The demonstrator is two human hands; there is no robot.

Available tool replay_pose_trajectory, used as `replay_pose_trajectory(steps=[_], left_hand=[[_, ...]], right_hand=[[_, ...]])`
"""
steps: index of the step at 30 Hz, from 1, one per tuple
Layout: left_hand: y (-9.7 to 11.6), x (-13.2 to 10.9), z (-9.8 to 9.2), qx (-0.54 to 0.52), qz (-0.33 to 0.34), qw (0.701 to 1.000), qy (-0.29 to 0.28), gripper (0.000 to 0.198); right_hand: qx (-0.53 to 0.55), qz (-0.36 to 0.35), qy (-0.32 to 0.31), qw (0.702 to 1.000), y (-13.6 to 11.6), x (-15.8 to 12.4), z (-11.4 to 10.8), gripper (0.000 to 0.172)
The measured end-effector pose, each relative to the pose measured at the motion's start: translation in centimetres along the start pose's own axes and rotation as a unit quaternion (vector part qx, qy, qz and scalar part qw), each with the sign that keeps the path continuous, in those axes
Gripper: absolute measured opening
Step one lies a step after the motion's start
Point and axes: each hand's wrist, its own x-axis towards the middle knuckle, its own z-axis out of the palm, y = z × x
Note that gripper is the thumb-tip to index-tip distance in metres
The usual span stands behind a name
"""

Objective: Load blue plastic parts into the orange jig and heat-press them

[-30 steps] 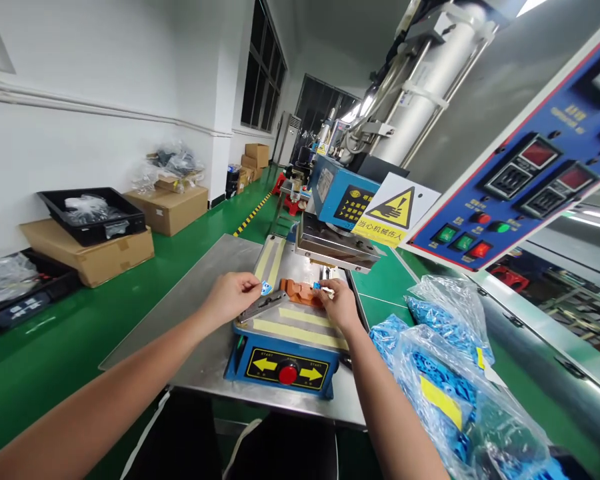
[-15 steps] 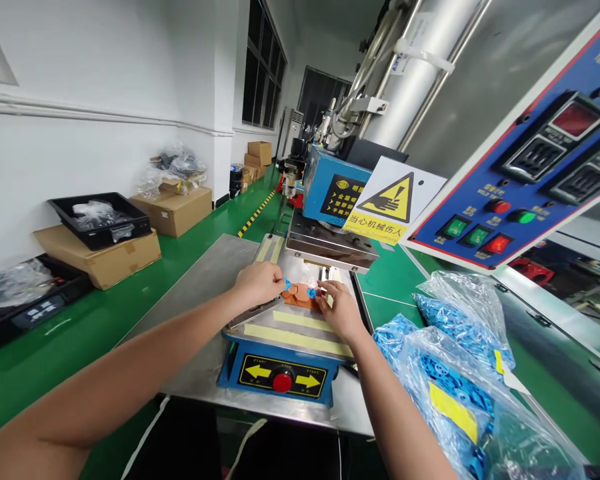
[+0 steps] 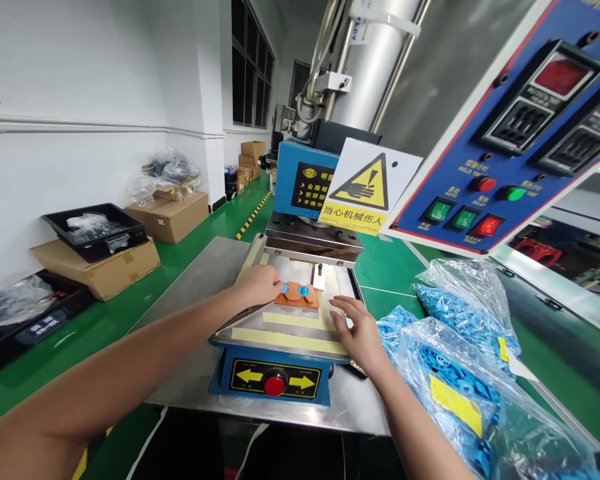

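Observation:
An orange fixture block (image 3: 296, 299) sits on the metal bed of a press, under its upper plate (image 3: 313, 243). Two small blue plastic pieces rest on it; the right one (image 3: 303, 291) shows fully. My left hand (image 3: 260, 285) reaches in from the left, fingers drawn together at the left blue piece (image 3: 285, 289), which they partly cover. My right hand (image 3: 359, 330) hovers at the right edge of the bed, fingers apart and holding nothing, away from the block.
In front of the bed is a red button (image 3: 275, 383) between yellow arrows. A warning sign (image 3: 373, 187) and a switch panel (image 3: 480, 173) hang above at right. Clear bags of blue parts (image 3: 455, 373) lie on the right; boxes (image 3: 167, 217) stand by the left wall.
My right hand has let go of the right blue piece and moved right and toward me, its fingers spreading. My left hand stays at the left piece. The camera view has shifted slightly.

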Motion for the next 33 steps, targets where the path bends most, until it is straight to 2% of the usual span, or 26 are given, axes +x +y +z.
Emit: replay_pose_trajectory(steps=[4,8,15,20,23,27,33], left_hand=[[-1.1,-0.1,-0.8,-0.083,0.063,0.994,-0.017,0.011],[-1.4,0.1,-0.8,-0.080,0.094,0.992,-0.040,0.023],[-1.2,0.9,0.2,-0.066,0.122,0.989,-0.043,0.018],[-1.0,0.8,0.1,-0.005,0.173,0.984,-0.034,0.016],[-1.1,0.8,0.0,0.012,0.176,0.984,-0.033,0.017],[-1.2,0.9,0.2,0.013,0.173,0.984,-0.037,0.018],[-1.7,1.1,0.3,-0.009,0.187,0.982,-0.035,0.016]], right_hand=[[0.019,0.017,0.008,1.000,0.7,-2.2,-1.2,0.024],[0.039,0.034,0.012,0.999,0.9,-2.8,-1.2,0.024],[0.034,0.016,-0.005,0.999,0.5,0.4,1.1,0.025],[0.025,0.002,-0.020,0.999,0.1,3.7,3.1,0.024],[0.025,0.001,-0.037,0.999,-0.3,5.2,4.0,0.021],[0.018,0.026,-0.063,0.998,-0.7,6.1,4.6,0.015],[-0.021,0.018,-0.072,0.997,-1.1,6.1,4.5,0.017]])
